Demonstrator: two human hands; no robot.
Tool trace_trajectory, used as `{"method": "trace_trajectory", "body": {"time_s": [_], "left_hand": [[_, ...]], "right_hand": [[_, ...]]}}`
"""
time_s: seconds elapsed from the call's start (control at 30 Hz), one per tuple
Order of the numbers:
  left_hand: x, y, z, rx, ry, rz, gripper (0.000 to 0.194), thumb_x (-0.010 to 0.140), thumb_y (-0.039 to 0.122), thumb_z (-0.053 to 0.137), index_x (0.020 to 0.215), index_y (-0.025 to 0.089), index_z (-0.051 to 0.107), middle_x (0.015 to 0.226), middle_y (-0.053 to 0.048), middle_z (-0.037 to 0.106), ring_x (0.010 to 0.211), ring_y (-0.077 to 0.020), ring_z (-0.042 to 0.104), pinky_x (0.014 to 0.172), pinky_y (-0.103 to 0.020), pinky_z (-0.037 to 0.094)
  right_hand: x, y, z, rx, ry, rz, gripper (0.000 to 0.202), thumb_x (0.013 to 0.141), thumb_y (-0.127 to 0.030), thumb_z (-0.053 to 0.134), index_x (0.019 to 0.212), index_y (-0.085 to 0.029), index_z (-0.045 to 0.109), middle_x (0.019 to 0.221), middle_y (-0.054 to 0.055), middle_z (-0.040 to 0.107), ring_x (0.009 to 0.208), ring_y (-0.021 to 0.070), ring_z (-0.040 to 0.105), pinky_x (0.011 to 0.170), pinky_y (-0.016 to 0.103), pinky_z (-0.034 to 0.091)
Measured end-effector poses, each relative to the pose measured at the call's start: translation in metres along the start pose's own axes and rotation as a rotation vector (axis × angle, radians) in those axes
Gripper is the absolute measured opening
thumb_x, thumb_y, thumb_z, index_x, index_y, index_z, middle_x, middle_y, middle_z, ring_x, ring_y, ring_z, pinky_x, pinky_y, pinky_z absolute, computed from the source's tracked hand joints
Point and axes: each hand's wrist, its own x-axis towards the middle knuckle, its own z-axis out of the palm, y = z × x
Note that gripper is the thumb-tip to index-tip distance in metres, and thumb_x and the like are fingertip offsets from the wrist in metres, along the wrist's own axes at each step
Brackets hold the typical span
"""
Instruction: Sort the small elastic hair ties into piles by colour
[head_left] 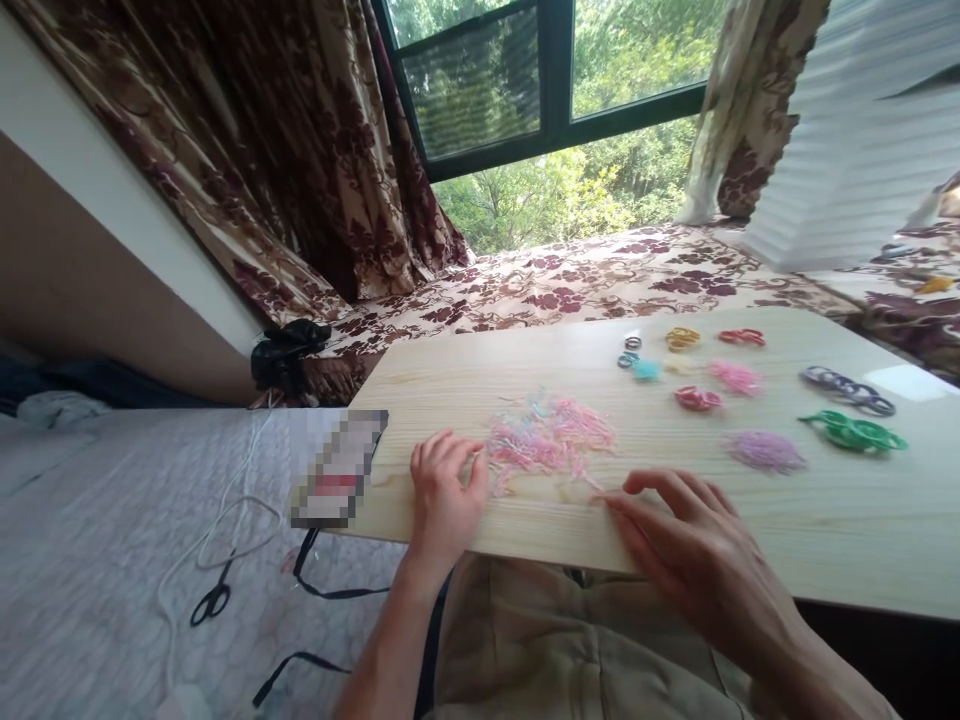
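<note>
A loose pile of small pink, lilac and pale blue strips (pixel 551 435) lies spread on the light wooden table (pixel 450 375). My left hand (pixel 448 490) rests at the pile's left edge, fingers apart, with nothing visible in it. My right hand (pixel 675 525) is at the lower right of the pile, its thumb and forefinger pinched on a small pink strip (pixel 592 484). Sorted heaps lie farther right: a lilac one (pixel 766 451), a pink one (pixel 736 377) and a small turquoise one (pixel 646 370).
Coloured rings lie at the table's right: yellow (pixel 682 338), red (pixel 742 337), pink-red (pixel 698 399), dark purple (pixel 847 390) and green (pixel 855 431). A blurred flat object (pixel 341 470) is at the left edge. Black scissors (pixel 211 603) and a white cable (pixel 169 590) lie on the bed.
</note>
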Motion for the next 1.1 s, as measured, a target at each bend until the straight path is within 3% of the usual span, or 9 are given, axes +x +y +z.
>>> {"method": "trace_trajectory", "body": {"time_s": [0.3,0.53,0.77,0.9,1.1], "left_hand": [[0.000,0.000,0.000,0.006,0.007,0.001,0.014,0.088,0.018,0.056,0.089,0.021,0.070,0.096,-0.005,0.075,0.114,-0.0269,0.059,0.107,-0.048,0.041],[0.000,0.001,0.001,0.003,0.005,-0.008,0.014,0.088,0.018,0.056,0.089,0.022,0.070,0.097,-0.005,0.075,0.114,-0.0272,0.059,0.108,-0.049,0.040],[0.000,0.000,0.000,0.010,0.010,0.002,0.015,0.089,0.019,0.056,0.089,0.022,0.071,0.096,-0.005,0.075,0.113,-0.0270,0.060,0.106,-0.048,0.041],[-0.001,-0.003,0.001,0.011,0.000,0.017,0.016,0.089,0.021,0.055,0.090,0.022,0.071,0.097,-0.005,0.075,0.112,-0.0271,0.060,0.106,-0.047,0.041],[-0.001,-0.008,0.004,0.015,0.013,0.036,0.017,0.088,0.025,0.054,0.089,0.023,0.071,0.097,-0.006,0.075,0.111,-0.0281,0.061,0.105,-0.048,0.041]], "right_hand": [[0.003,0.005,0.010,-0.036,0.005,0.176,0.025,0.094,-0.036,0.050,0.089,-0.026,0.072,0.095,0.006,0.068,0.086,0.0206,0.064,0.073,0.035,0.049],[0.012,0.004,0.011,-0.006,-0.026,0.168,0.025,0.094,-0.036,0.052,0.086,-0.029,0.074,0.092,0.005,0.068,0.084,0.0199,0.063,0.070,0.035,0.048],[0.005,0.004,0.010,-0.005,-0.022,0.153,0.026,0.097,-0.032,0.047,0.083,-0.024,0.068,0.092,0.006,0.066,0.085,0.0199,0.060,0.074,0.035,0.046],[-0.007,0.012,0.003,0.109,0.048,0.250,0.020,0.096,-0.034,0.051,0.089,-0.024,0.066,0.098,0.007,0.064,0.091,0.0197,0.063,0.075,0.032,0.052],[-0.016,0.015,-0.014,0.135,0.196,0.474,0.027,0.095,-0.040,0.053,0.081,-0.022,0.068,0.096,0.007,0.066,0.083,0.0181,0.067,0.053,0.024,0.052]]}}
